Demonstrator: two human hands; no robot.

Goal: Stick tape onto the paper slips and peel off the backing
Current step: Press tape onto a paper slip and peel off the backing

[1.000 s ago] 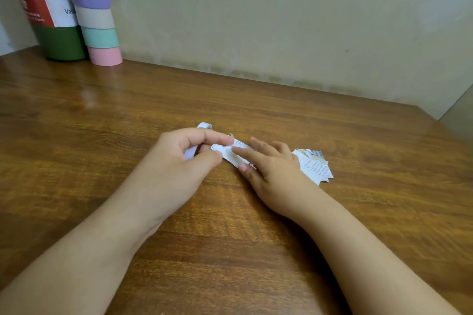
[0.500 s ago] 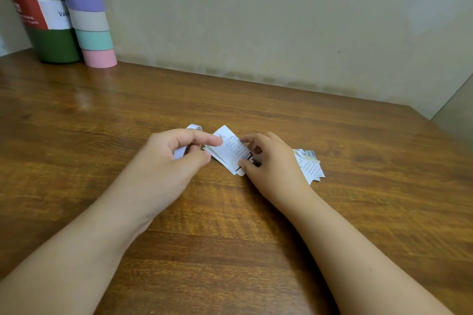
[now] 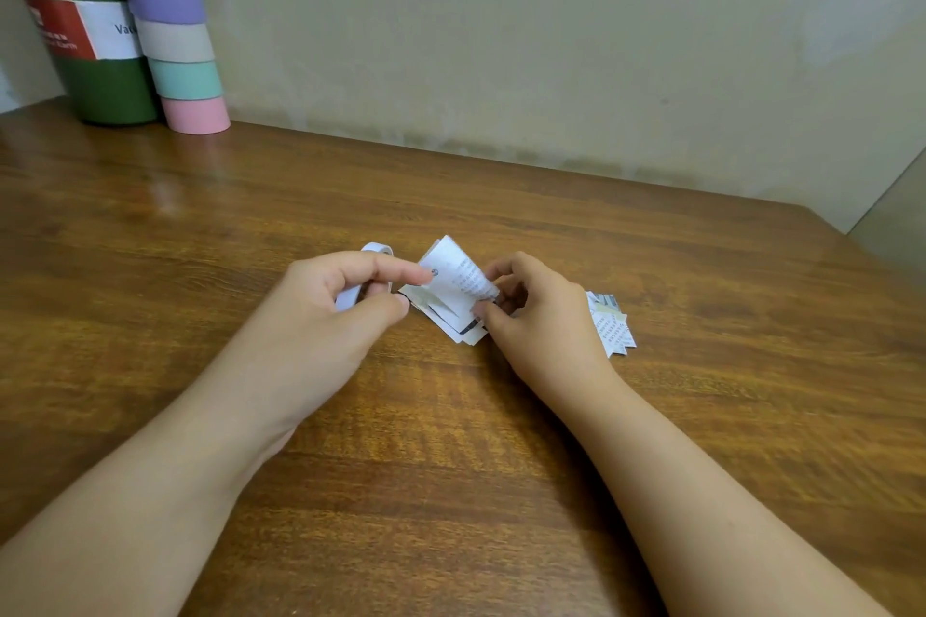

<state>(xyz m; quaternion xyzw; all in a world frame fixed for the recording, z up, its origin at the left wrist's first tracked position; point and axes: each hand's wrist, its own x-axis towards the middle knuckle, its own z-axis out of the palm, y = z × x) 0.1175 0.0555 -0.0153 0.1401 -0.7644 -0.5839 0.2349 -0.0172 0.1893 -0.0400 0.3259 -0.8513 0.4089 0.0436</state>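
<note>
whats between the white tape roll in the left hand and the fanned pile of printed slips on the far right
In the head view, the right hand and the small stack of printed paper slips it pinches lie between the white tape roll and the fanned pile of slips.

Two hands work over the wooden table (image 3: 501, 491): the left hand (image 3: 330, 316) and the right hand (image 3: 536, 316). One white tape roll (image 3: 373, 250) shows. Two small heaps of printed paper slips lie mid-table, one (image 3: 451, 296) between the hands, one (image 3: 614, 328) beside the right wrist; slips within each cannot be counted. At the far left corner stand one green bottle (image 3: 85, 35) and one stack of five visible pastel rolls (image 3: 170, 30).
</note>
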